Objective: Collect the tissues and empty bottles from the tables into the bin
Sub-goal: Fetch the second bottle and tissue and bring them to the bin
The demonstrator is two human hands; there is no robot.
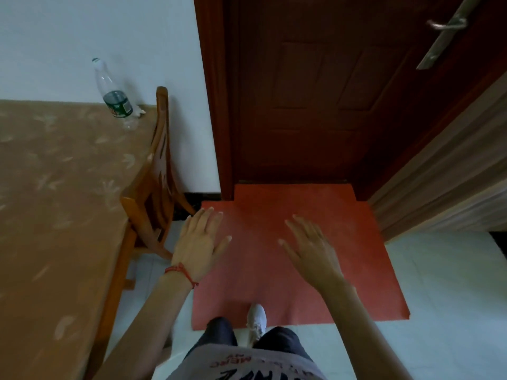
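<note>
Behind bottle (114, 97), tissue (140, 111) half hidden

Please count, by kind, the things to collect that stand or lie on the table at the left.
Clear plastic bottle with dark green label, upright at the table's far corner: 1
Small crumpled white tissue, just right of the bottle's base: 1
Total: 2

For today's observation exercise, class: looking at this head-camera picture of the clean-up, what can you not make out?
- The bin: nowhere in the head view.
- White scrap behind the bottle: too small and partly hidden to confirm it is tissue.
- Bottle label: blurred, unreadable.
- Table: cut off by the left edge, so other litter is unknown.
- Left hand and right hand: backs face the camera, palms unseen.
</note>
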